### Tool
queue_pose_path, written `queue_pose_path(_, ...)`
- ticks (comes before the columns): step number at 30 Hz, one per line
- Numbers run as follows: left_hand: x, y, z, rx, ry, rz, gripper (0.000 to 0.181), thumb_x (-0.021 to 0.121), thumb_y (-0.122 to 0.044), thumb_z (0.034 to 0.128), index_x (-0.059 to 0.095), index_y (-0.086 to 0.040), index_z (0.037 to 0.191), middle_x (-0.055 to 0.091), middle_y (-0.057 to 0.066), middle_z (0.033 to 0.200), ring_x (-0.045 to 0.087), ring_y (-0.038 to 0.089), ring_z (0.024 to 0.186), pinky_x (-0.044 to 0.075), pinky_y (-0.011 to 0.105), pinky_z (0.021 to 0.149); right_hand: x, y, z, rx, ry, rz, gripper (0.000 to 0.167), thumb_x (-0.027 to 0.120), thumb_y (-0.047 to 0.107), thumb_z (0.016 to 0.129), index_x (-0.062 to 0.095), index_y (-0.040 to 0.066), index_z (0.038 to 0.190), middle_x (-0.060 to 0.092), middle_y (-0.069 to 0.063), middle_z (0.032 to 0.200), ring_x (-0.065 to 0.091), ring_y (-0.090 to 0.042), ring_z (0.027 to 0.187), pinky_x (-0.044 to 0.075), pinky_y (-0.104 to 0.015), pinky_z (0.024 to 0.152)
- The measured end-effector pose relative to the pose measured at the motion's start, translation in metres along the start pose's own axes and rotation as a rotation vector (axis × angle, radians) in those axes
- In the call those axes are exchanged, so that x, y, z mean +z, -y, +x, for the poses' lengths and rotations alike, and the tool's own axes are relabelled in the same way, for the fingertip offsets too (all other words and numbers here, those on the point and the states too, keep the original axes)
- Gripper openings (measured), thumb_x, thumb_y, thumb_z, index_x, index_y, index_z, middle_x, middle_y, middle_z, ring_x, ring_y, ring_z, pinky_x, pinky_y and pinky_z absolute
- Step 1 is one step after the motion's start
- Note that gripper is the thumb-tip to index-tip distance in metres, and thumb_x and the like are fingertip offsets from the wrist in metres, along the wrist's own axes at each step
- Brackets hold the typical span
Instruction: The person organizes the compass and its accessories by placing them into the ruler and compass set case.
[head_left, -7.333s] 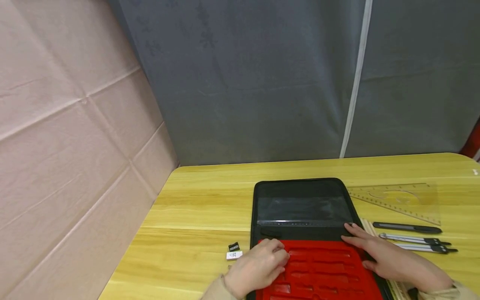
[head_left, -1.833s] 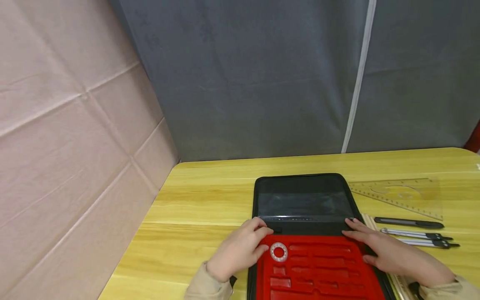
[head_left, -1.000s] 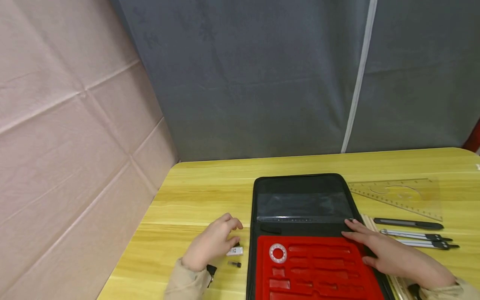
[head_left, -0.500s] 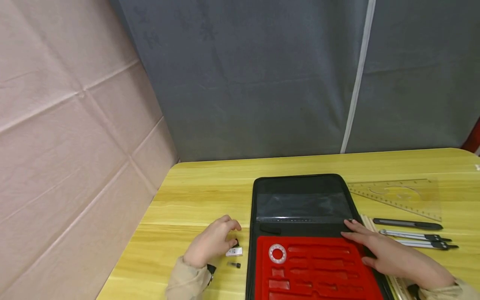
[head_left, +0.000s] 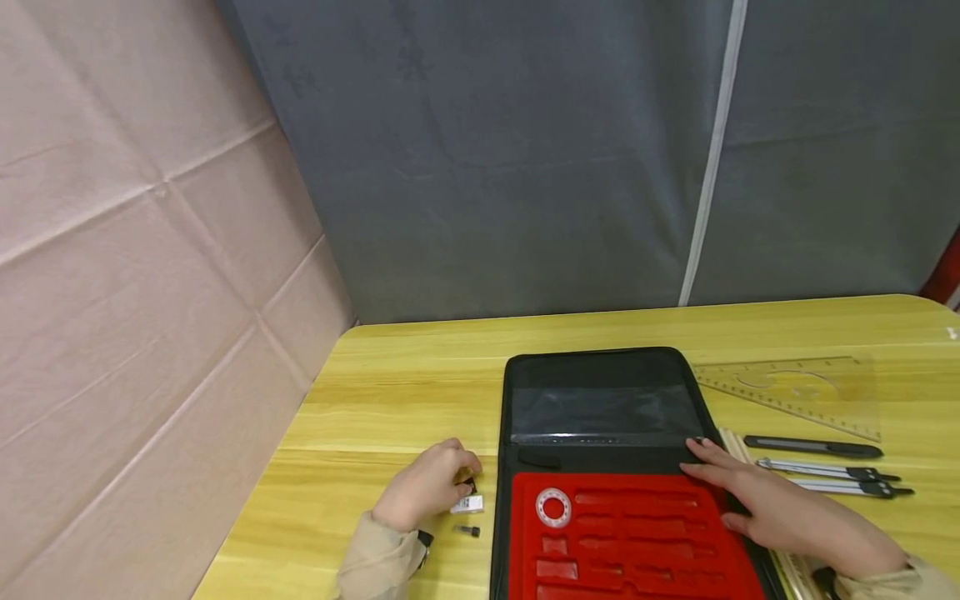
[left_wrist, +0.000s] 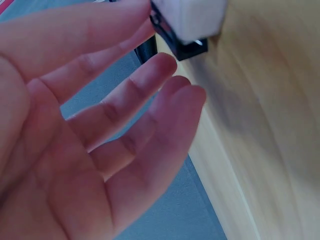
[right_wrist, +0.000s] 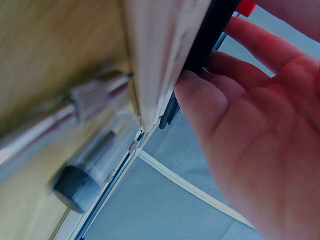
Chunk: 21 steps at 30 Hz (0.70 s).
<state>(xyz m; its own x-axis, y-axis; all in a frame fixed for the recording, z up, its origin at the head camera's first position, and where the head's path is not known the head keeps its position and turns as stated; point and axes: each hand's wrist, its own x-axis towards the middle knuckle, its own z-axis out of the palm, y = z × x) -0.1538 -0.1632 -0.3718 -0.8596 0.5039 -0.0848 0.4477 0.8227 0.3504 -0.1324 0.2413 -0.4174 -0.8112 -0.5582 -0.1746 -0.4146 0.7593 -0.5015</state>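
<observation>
Left of the case point(head_left: 622, 457), the left hand point(head_left: 423, 490) pinches the sharpener point(head_left: 470, 485), likely because it is so small; the right hand point(head_left: 780, 507) lies spread on the case's right edge, seemingly to steady it

Left hand point(head_left: 424, 487) in a pinch; right hand point(head_left: 772, 508) palm-down, loosely splayed

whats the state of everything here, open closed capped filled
black case: open, lying flat
red tray: visible part holds only the white ring
two compasses: legs closed, lying flat
clear tube: black cap on
set square: lying flat
left hand: fingers at pencil sharpener, grip unclear
right hand: fingers spread on black case
</observation>
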Motion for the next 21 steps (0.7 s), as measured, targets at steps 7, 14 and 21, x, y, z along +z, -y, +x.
queue_pose_path(7, 0.0025, 0.0023, 0.0004, 0.028, -0.003, -0.016, 0.013, 0.067, -0.002, 0.0774, 0.069, -0.008, 0.088, 0.056, -0.002, 0.082, 0.044, 0.006, 0.067, 0.040, 0.018, 0.060, 0.0007, -0.0009, 0.0000, -0.003, 0.000, 0.029, 0.057, 0.070, 0.004, 0.073, 0.050, 0.002, 0.127, 0.028, -0.026, 0.142, 0.023, -0.050, 0.125, 0.036, -0.062, 0.086)
queue_pose_path(14, 0.0044, 0.0049, 0.0027, 0.064, -0.011, -0.005, 0.014, 0.063, 0.001, 0.0787, 0.070, -0.010, 0.084, 0.060, -0.002, 0.082, 0.051, 0.005, 0.072, 0.045, 0.018, 0.064, 0.0016, -0.0026, -0.0001, -0.012, -0.004, 0.040, 0.057, 0.069, 0.004, 0.074, 0.050, 0.002, 0.127, 0.028, -0.027, 0.142, 0.021, -0.047, 0.127, 0.033, -0.066, 0.086)
queue_pose_path(21, 0.0053, 0.0056, 0.0033, 0.068, -0.009, -0.001, 0.012, 0.064, 0.001, 0.0783, 0.070, -0.008, 0.084, 0.060, -0.001, 0.082, 0.051, 0.005, 0.072, 0.045, 0.018, 0.065, 0.0007, -0.0005, -0.0006, -0.009, -0.007, 0.004, 0.057, 0.069, 0.006, 0.074, 0.050, 0.004, 0.127, 0.028, -0.025, 0.142, 0.024, -0.047, 0.126, 0.040, -0.057, 0.085)
